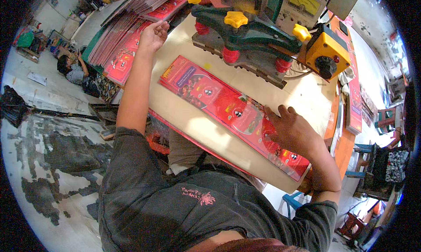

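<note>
A long strip of red printed plastic packaging [223,105] lies at a slant on the cream work surface [193,125] in front of me. Its face carries round food pictures and a glossy clear film. My right hand [289,129] rests on the strip's right half, fingers spread and holding nothing. My left hand [153,36] is raised beyond the strip's left end, beside stacked red printed sheets [120,61]. Its fingers are loosely curled and apart, with nothing visible in them. Just behind the strip stands a press head [245,30] with a dark green bracket, yellow knobs and red collars.
A yellow control box [326,55] with a black dial hangs right of the press, near a panel meter [302,4]. More red packaging [354,103] lies on the orange table edge at right. A person [75,70] in stripes sits on the floor at far left.
</note>
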Action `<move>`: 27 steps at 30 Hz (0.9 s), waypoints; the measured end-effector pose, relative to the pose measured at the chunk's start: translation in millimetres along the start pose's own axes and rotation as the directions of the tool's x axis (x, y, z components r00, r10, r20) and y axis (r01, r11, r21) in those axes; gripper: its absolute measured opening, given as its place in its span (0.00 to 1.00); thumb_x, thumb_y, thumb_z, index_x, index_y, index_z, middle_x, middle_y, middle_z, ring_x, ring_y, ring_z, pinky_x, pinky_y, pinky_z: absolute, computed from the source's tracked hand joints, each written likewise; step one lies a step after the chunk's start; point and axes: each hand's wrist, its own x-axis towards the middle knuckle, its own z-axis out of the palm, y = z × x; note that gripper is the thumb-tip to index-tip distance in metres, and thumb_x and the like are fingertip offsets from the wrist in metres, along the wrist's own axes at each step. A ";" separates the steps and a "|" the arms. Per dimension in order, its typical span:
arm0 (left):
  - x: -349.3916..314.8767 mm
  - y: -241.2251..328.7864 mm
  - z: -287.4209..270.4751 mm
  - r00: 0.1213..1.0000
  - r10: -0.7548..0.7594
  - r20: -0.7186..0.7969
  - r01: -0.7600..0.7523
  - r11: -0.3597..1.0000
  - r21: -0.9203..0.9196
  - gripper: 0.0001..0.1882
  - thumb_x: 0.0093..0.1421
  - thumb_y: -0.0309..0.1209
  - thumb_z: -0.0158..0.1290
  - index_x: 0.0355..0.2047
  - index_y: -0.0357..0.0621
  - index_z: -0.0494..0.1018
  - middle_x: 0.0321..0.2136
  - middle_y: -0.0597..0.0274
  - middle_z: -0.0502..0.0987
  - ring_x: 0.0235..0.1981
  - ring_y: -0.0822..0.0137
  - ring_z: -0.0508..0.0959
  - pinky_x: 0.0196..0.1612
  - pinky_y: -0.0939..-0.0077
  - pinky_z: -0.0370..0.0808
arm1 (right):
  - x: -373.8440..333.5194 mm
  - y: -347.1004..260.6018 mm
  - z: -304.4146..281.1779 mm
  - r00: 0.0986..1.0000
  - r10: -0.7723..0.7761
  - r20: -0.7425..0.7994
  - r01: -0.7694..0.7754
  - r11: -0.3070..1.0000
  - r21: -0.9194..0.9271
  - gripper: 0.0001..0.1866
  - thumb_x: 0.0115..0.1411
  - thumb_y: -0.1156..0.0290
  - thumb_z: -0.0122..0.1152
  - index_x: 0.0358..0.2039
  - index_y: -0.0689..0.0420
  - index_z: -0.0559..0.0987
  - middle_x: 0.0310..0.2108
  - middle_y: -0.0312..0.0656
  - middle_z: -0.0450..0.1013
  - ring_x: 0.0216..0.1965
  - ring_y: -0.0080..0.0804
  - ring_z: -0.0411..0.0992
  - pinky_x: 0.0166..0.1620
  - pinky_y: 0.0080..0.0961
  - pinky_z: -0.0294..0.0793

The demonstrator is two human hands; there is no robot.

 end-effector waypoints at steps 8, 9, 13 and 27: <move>6.1 -3.8 -2.3 1.000 -0.006 -0.009 0.005 0.997 -0.083 0.07 0.67 0.26 0.56 0.40 0.33 0.76 0.34 0.57 0.81 0.36 0.65 0.83 0.30 0.81 0.79 | -0.7 -0.9 -1.5 1.000 0.009 0.005 -0.009 0.999 0.039 0.44 0.61 0.52 0.66 0.71 0.62 0.62 0.50 0.61 0.70 0.51 0.59 0.73 0.53 0.46 0.78; 8.7 -3.9 -2.7 1.000 -0.010 -0.014 0.008 0.994 -0.109 0.07 0.67 0.26 0.56 0.40 0.33 0.75 0.34 0.57 0.81 0.36 0.65 0.83 0.30 0.81 0.79 | -0.4 -1.2 -1.8 1.000 0.009 0.002 -0.009 0.999 0.045 0.44 0.61 0.52 0.66 0.71 0.62 0.62 0.50 0.61 0.70 0.50 0.59 0.73 0.53 0.46 0.78; 16.5 -2.8 -2.2 1.000 0.001 -0.009 -0.003 0.986 -0.164 0.06 0.66 0.24 0.56 0.40 0.33 0.74 0.34 0.55 0.82 0.36 0.65 0.83 0.30 0.81 0.80 | -1.0 0.1 -1.0 1.000 0.002 -0.014 -0.002 0.998 0.055 0.44 0.61 0.54 0.67 0.71 0.63 0.62 0.49 0.60 0.71 0.49 0.58 0.73 0.52 0.45 0.78; 44.5 12.4 -0.1 0.990 -0.029 0.139 0.074 0.943 -0.324 0.12 0.68 0.21 0.48 0.49 0.27 0.66 0.45 0.34 0.82 0.46 0.46 0.86 0.36 0.72 0.88 | -1.6 1.9 2.7 0.997 -0.036 -0.061 0.036 0.999 0.005 0.43 0.59 0.57 0.67 0.71 0.62 0.63 0.48 0.59 0.71 0.48 0.57 0.74 0.51 0.45 0.79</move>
